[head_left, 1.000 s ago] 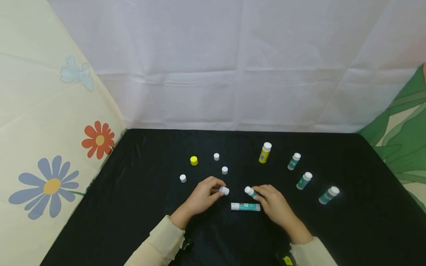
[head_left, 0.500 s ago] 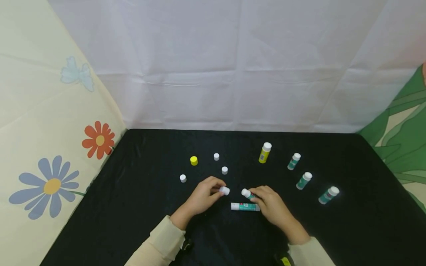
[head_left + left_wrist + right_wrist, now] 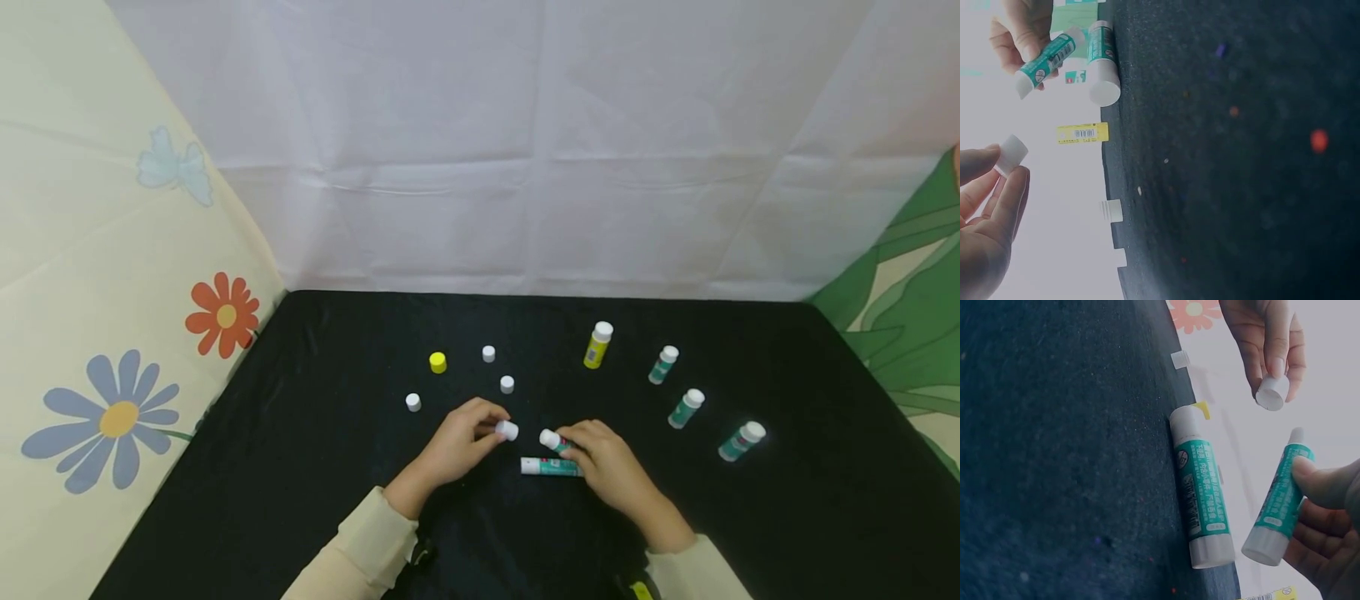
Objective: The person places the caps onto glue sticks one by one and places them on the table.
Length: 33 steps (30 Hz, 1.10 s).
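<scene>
Right grip (image 3: 606,468) brought glue stick (image 3: 1280,487) leftward.

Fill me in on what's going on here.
A person's left hand pinches a white cap, and the right hand holds a green-labelled glue stick; the two are apart. A second stick lies nearby on the black cloth. Three loose white caps and a yellow cap sit farther off, with a yellow stick and three green sticks standing to the right.
</scene>
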{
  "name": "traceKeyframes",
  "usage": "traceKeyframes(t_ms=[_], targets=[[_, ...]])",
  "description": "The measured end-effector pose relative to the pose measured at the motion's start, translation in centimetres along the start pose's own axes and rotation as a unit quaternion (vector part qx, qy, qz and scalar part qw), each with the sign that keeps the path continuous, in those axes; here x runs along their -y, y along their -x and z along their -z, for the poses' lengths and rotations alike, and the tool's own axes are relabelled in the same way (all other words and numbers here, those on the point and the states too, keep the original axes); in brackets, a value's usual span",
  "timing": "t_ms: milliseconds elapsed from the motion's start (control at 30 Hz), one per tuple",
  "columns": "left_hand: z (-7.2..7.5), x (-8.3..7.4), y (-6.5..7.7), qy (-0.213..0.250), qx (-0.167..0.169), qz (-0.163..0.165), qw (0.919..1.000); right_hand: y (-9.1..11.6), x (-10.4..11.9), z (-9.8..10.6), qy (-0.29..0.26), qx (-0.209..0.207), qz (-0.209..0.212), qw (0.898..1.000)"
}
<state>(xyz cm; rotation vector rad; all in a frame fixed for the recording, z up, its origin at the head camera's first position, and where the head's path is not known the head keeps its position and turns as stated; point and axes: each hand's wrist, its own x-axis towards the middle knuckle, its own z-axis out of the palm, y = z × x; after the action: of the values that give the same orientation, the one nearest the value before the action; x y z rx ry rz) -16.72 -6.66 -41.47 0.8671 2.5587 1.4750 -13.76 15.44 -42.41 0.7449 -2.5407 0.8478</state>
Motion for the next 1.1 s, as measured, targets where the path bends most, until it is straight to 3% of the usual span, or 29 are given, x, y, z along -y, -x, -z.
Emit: traceKeyframes(t_ms=[500,800,1100], targets=[[-0.3,0.0,0.1,0.008,0.003,0.008,0.9999,0.0,0.4,0.0,0.003,-0.003,0.015,1.0],[0.7,-3.5,0.5,0.015,0.0,0.003,0.9999,-0.1,0.5,0.0,0.003,0.012,0.005,1.0],[0.8,-3.8,0.5,0.02,0.003,0.002,0.9998,-0.2,0.4,-0.1,0.005,0.012,0.011,1.0]])
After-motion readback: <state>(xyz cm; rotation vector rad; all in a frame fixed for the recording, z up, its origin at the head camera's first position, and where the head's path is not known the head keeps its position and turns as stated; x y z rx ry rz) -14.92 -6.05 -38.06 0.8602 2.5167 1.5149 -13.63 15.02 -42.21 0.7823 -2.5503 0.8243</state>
